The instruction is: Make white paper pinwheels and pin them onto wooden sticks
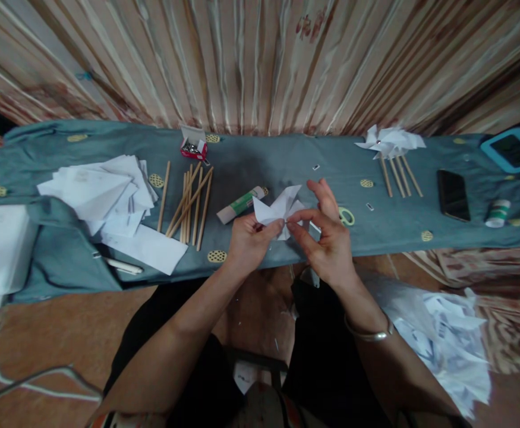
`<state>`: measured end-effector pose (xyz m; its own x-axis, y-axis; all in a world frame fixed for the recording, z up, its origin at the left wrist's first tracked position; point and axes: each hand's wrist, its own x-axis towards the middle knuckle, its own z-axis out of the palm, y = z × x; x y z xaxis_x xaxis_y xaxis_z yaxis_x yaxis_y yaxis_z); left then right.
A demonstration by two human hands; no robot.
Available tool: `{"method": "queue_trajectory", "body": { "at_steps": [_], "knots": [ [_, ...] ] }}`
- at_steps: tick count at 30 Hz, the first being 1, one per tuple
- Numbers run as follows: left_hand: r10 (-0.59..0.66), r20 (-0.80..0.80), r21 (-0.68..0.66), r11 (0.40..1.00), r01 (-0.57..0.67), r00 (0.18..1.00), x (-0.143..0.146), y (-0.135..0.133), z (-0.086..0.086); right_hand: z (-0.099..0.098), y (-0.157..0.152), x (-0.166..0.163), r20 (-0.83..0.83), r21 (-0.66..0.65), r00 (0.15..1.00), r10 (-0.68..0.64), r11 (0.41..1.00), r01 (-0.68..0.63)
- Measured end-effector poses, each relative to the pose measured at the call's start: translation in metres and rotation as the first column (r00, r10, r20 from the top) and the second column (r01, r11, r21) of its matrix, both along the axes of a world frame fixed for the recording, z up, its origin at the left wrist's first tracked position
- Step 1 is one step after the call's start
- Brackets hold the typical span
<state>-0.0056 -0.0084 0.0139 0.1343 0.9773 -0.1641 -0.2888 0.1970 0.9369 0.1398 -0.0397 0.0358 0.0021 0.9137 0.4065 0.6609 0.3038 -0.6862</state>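
Observation:
Over the table's front edge I have a white paper pinwheel (279, 205) with folded, pointed blades. My left hand (251, 241) is closed on its lower left side, the thumb pressed near the middle. From the right, my right hand (326, 241) pinches at the pinwheel's centre with thumb and forefinger, its other fingers raised. Whether a small pin is between those fingertips cannot be made out. Just behind my left hand lies a green and white glue stick (240, 205). Scissors with pale green handles (346, 216) are partly hidden beside my right hand.
Wooden sticks (188, 205) and stacked white paper (103, 190) lie left, below a small red box of metal pins (194, 144). Finished pinwheels on sticks (393, 145), a phone (453, 195) and a blue-framed device (514, 150) are right. A bag of paper scraps (447, 342) sits on the floor.

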Motion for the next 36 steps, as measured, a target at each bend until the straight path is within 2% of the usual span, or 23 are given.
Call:
{"method": "queue_trajectory", "body": {
  "at_steps": [9,17,29,36],
  "knots": [
    [0.024,0.031,-0.042,0.999,-0.022,0.999,0.003,0.002,0.002,-0.002,0.002,0.003,-0.103,-0.060,0.994,0.021,0.998,-0.027],
    [0.012,0.013,-0.013,1.000,-0.012,1.000,0.001,0.001,0.001,-0.003,0.004,0.004,-0.133,-0.075,0.991,0.025,0.997,-0.035],
    [0.021,0.014,0.025,0.999,-0.021,1.000,0.003,0.001,-0.001,-0.008,0.005,0.001,-0.213,-0.113,0.977,-0.018,0.994,-0.007],
    [-0.004,0.056,-0.016,1.000,0.005,0.998,0.002,0.000,0.000,-0.011,0.006,0.001,-0.269,-0.139,0.962,-0.041,0.990,0.003]
  ]
}}
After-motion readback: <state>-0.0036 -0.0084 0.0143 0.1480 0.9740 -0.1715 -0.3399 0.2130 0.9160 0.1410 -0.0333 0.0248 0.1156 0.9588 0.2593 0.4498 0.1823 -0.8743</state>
